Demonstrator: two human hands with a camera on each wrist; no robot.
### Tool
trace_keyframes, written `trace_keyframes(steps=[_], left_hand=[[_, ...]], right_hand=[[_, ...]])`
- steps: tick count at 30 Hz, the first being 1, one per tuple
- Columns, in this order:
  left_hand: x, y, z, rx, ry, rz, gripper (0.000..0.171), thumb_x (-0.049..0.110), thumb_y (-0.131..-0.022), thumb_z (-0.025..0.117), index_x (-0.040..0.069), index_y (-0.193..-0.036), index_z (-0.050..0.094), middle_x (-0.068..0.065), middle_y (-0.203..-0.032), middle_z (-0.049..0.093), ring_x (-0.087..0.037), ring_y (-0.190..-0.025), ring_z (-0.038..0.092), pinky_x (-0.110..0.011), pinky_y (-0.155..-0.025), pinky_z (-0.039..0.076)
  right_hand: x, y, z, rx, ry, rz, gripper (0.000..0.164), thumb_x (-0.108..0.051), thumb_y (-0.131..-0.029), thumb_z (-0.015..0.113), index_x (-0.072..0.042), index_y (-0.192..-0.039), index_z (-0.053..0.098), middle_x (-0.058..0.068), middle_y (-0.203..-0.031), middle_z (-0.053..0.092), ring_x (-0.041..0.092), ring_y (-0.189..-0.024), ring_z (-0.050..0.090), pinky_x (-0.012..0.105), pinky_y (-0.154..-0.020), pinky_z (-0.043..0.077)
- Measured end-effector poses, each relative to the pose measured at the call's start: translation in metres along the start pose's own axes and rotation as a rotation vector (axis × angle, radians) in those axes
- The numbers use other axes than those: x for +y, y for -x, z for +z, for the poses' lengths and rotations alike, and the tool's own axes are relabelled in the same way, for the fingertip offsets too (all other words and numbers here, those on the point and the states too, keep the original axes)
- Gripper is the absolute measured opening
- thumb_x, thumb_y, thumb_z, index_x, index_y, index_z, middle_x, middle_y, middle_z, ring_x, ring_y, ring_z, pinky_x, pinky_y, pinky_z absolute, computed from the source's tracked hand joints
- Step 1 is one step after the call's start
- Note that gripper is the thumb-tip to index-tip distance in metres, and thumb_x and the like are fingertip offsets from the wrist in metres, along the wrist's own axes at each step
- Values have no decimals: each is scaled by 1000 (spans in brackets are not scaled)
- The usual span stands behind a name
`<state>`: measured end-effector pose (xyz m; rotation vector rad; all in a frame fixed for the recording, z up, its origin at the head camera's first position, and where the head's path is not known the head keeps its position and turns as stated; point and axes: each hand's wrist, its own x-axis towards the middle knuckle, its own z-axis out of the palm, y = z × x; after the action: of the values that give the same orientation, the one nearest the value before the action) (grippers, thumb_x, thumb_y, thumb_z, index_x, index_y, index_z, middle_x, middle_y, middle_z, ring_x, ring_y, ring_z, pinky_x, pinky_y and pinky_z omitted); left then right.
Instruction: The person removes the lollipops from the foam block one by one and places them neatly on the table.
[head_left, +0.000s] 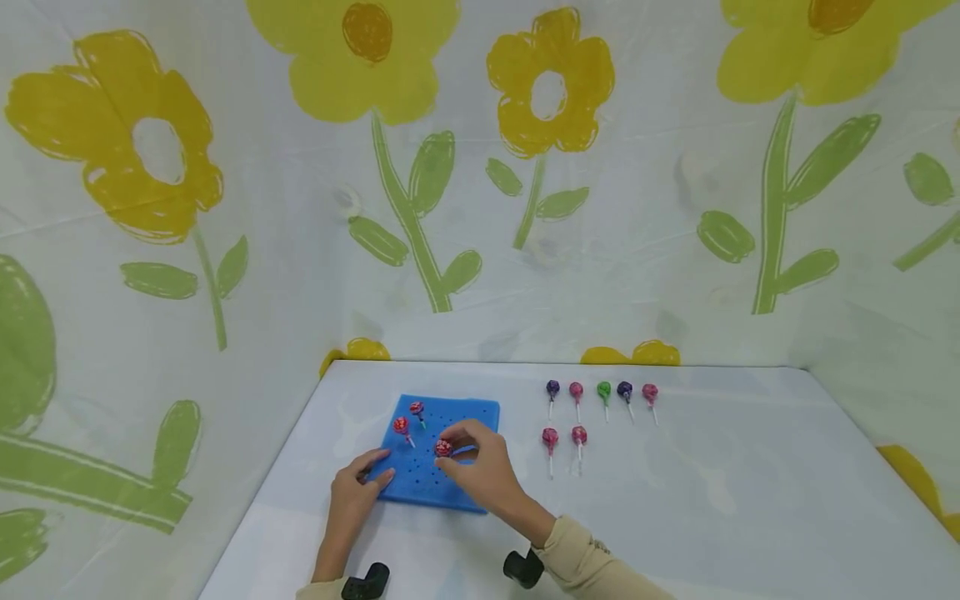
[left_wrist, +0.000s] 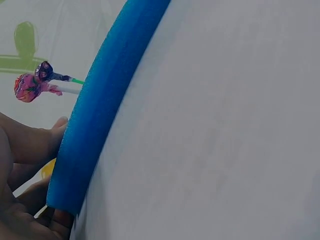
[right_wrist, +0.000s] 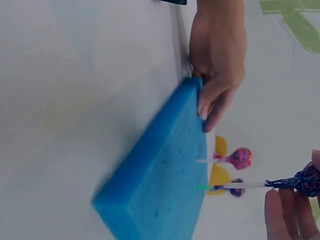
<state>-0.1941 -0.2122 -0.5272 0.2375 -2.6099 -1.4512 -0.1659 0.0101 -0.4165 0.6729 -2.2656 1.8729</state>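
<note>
My right hand (head_left: 483,468) pinches a lollipop (head_left: 443,448) by its dark wrapped head above the blue foam board (head_left: 442,494). In the right wrist view, the white stick of this lollipop (right_wrist: 245,185) points at the board's holed face, its tip short of the surface. My left hand (head_left: 352,493) grips the board at its near left corner, thumb on the top face and other fingers around the edge. Two lollipops stand in the board's left part: a red and pink one (head_left: 401,425), leaning slightly, and a darker one (head_left: 417,408) on a green stick behind it.
Right of the board, more lollipops lie on the white table (head_left: 720,475). A back row has several, including a green one (head_left: 603,389) and a purple one (head_left: 625,389); two pink ones (head_left: 550,437) lie nearer. A flower-printed curtain (head_left: 637,275) surrounds the table.
</note>
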Motion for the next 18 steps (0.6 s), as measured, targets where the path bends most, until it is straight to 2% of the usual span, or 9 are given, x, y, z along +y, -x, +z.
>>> trace_keyframes(steps=[3,7,11,14,18], left_hand=[[0,0,-1,3,-1,1,36,8,-86,67,4,-122,63,-20,-132,53,-39,-126,44,-52,-101,38],[-1,0,-1,8,3,13,36,8,-85,68,3,-121,64,-20,-131,55,-38,-125,46,-52,-101,39],[-1,0,-2,13,4,19,37,7,-84,69,2,-120,64,-20,-130,55,-38,-124,46,-51,-101,39],[-1,1,-2,12,3,14,37,6,-84,68,2,-121,63,-21,-130,55,-39,-124,46,-52,-100,39],[-1,-1,0,9,7,9,37,7,-85,68,2,-121,63,-21,-131,54,-39,-125,45,-51,-101,39]], right_hand=[[3,-1,-6,15,11,13,22,2,-82,69,2,-103,62,17,-99,63,33,-92,62,46,-80,54],[20,-4,-13,35,28,20,25,2,-81,70,-1,-105,62,12,-100,63,30,-93,62,46,-80,54],[34,-5,-22,48,53,34,26,-5,-82,72,-4,-106,62,4,-100,63,21,-93,62,39,-80,55],[35,-4,-29,60,61,39,26,-9,-82,73,-6,-106,63,1,-98,63,18,-91,62,31,-79,55],[35,-3,-39,82,72,41,26,-10,-82,74,-6,-105,64,0,-97,64,19,-90,62,27,-78,55]])
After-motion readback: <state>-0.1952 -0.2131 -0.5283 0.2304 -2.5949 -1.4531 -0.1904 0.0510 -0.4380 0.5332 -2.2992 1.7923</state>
